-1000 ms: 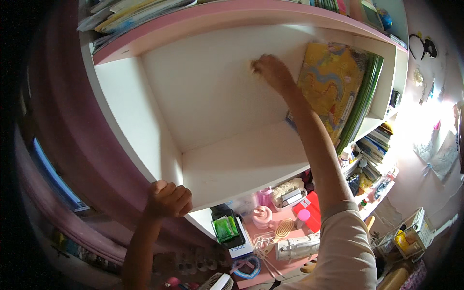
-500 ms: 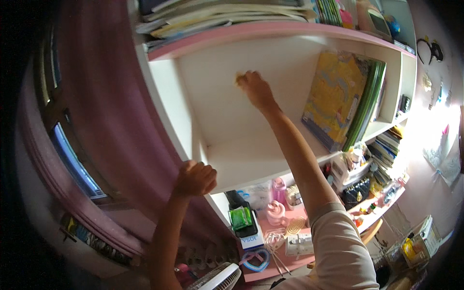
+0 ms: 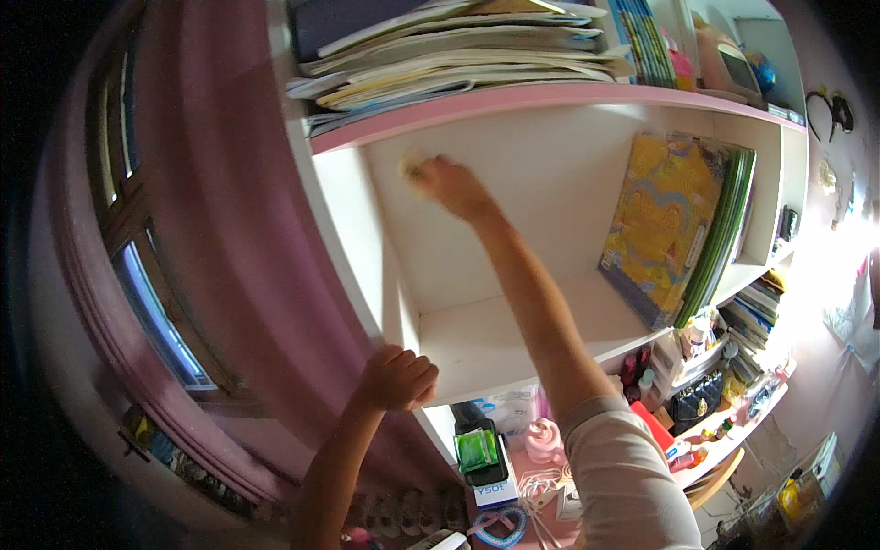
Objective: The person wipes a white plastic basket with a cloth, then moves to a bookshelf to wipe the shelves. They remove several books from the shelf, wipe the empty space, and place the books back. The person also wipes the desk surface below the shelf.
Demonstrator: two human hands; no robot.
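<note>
My right hand [image 3: 449,186] reaches into the white shelf compartment [image 3: 513,211], its fingers closed round a small pale yellow cloth-like piece [image 3: 414,170]. The piece is blurred and lies against the back panel, near the upper left corner. My left hand [image 3: 400,378] is curled into a fist at the lower left front corner of the compartment, beside the upright side board [image 3: 351,220]. Whether its fingers grip anything is hidden. To the right in the same compartment, a yellow patterned folder [image 3: 662,225] leans with several green-edged books [image 3: 722,238].
Above, a pink-edged shelf [image 3: 477,103] bears a stack of papers [image 3: 458,55]. Below, a pink desk holds a green packet [image 3: 477,449], a pink cup [image 3: 544,440] and white cables [image 3: 541,486]. A black quilted bag [image 3: 697,401] stands at right; a purple curtain [image 3: 229,229] hangs at left.
My right hand has moved left along the back panel with the yellow piece. My left hand stays at the shelf corner. The whole view has shifted, so the shelf appears lower and further right.
</note>
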